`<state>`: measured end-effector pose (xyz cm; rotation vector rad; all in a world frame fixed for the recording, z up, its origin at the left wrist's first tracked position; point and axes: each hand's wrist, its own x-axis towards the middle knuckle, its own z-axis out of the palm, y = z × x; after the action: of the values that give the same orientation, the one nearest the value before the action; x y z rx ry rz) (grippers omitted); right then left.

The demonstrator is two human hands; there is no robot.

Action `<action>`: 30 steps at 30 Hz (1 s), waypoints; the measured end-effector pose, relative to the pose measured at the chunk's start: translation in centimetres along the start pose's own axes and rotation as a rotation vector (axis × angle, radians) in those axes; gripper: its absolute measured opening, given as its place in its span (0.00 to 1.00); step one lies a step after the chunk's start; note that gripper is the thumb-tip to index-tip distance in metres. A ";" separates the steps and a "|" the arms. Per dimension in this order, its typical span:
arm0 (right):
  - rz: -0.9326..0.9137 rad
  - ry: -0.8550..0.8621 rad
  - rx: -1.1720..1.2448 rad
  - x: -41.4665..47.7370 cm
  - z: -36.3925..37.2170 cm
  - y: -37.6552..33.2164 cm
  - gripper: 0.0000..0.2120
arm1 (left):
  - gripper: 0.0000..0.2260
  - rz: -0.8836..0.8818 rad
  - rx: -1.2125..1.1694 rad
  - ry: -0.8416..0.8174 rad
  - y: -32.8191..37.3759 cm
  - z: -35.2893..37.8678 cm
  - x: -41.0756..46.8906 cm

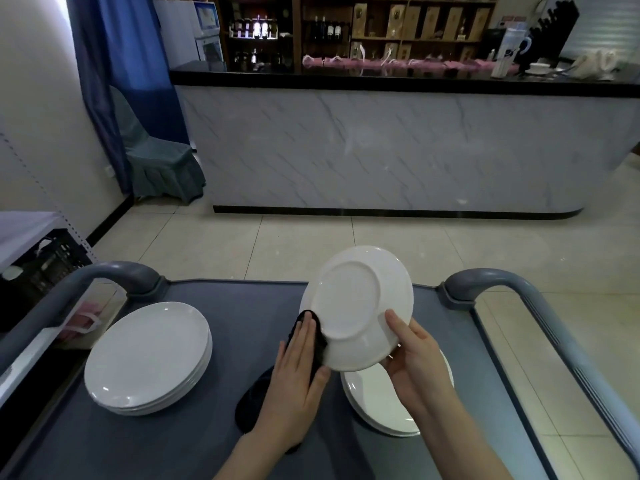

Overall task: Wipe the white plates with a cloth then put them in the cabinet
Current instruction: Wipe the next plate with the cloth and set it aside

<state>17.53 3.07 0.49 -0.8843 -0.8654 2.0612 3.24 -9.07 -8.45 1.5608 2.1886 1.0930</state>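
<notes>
Holds one white plate [356,308] tilted up over the grey cart [225,299], underside and foot ring toward the camera. Grips its lower right rim with the right hand [415,358], thumb laid across the underside, fingers curled round behind. Presses a dark cloth [310,336] onto the left rim with the left hand [298,372], fingers straight and flat on the fabric; cannot tell whether the thumb pinches anything. Lets the rest of the cloth trail down to the cart top beneath the wrist. Works between two piles: a stack of white plates [149,355] to the left, a second stack [384,410] directly below the lifted one. Looks like glazed ceramic: rigid, smooth, probably slick under bare skin, weighty enough to want a firm hold, and likely to chip or shatter if dropped on the tiled floor [311,237]. Best taken at the rim, thumb on one face and fingers on the other, never by the flat centre alone.
</notes>
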 end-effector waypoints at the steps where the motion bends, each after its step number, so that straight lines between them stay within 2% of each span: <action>1: -0.002 -0.003 -0.002 0.2 -0.2 0.0 0.13 | 0.30 -0.039 0.004 -0.020 -0.4 0.0 -0.3; 5: -0.020 -0.060 -0.104 0.7 -0.8 -0.2 0.11 | 0.26 -0.240 -0.076 -0.057 -1.5 -0.4 -0.9; 7: -0.027 -0.112 -0.203 0.7 -0.6 0.0 0.12 | 0.23 -0.323 -0.126 0.016 -1.8 -0.9 -1.2; 10: -0.068 -0.205 -0.368 0.8 0.2 0.6 0.10 | 0.15 -0.419 -0.243 0.220 -1.4 -2.4 -1.4; 12: -0.167 -0.277 -0.520 1.0 0.9 1.4 0.06 | 0.12 -0.459 -0.398 0.344 -0.8 -3.7 -1.3; 14: -0.298 -0.360 -0.712 1.2 1.5 2.4 0.07 | 0.12 -0.487 -0.527 0.425 -0.1 -5.2 -1.5; 18: -0.452 -0.544 -0.942 1.0 3.2 4.2 0.09 | 0.13 -0.557 -0.713 0.511 0.5 -8.7 -2.3; 20: -0.660 -0.598 -1.089 0.8 4.3 4.9 0.10 | 0.12 -0.615 -0.776 0.546 0.7 -10.2 -2.7; 23: -1.014 -0.660 -1.219 0.5 5.6 6.7 0.17 | 0.10 -0.702 -0.831 0.626 0.5 -11.8 -3.4; 28: -1.196 -0.740 -1.334 0.3 6.7 9.2 0.22 | 0.07 -0.752 -0.815 0.584 -1.6 -13.4 -4.3; 30: -1.182 -0.782 -1.385 0.5 7.0 9.6 0.23 | 0.09 -0.768 -0.845 0.566 -2.9 -13.6 -4.2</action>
<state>8.38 -3.52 -3.45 0.0878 -2.5182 0.4692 -4.99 -19.15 -1.95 0.0402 1.8508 1.8971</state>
